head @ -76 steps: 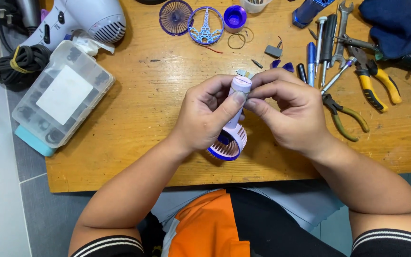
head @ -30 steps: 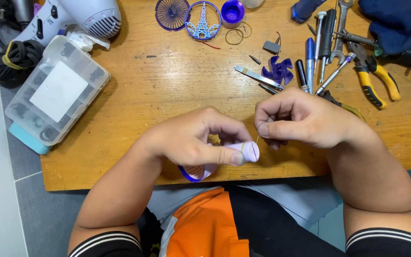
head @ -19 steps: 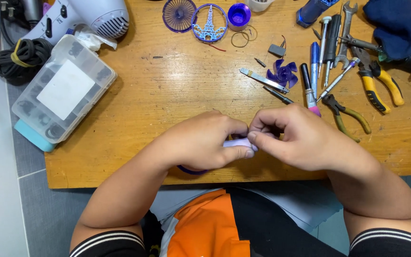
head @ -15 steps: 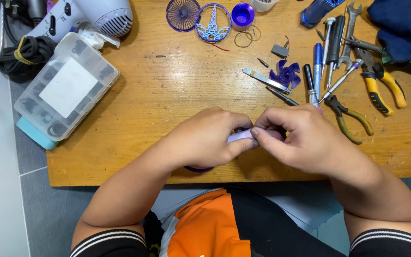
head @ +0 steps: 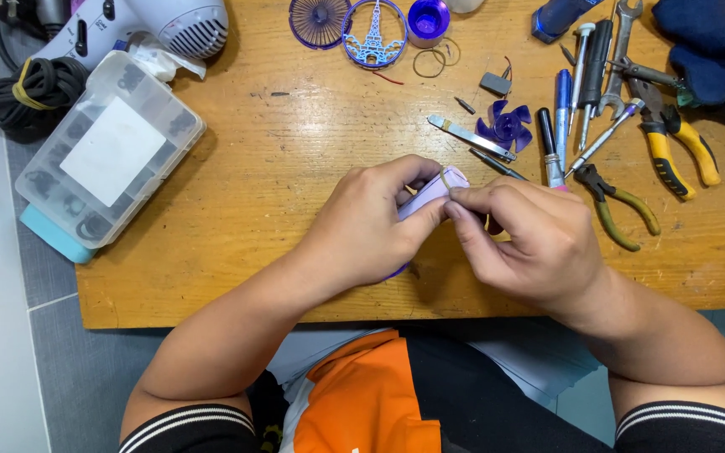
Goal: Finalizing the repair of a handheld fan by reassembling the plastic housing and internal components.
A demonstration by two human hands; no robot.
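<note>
My left hand (head: pixel 362 231) wraps around the lilac fan handle (head: pixel 431 195), held just above the wooden table (head: pixel 237 201); my right hand (head: pixel 526 239) pinches a thin rubber band (head: pixel 446 180) at its tip. Beyond lie the purple fan blade (head: pixel 505 127), screwdrivers (head: pixel 564 109) and yellow-handled pliers (head: pixel 681 151).
</note>
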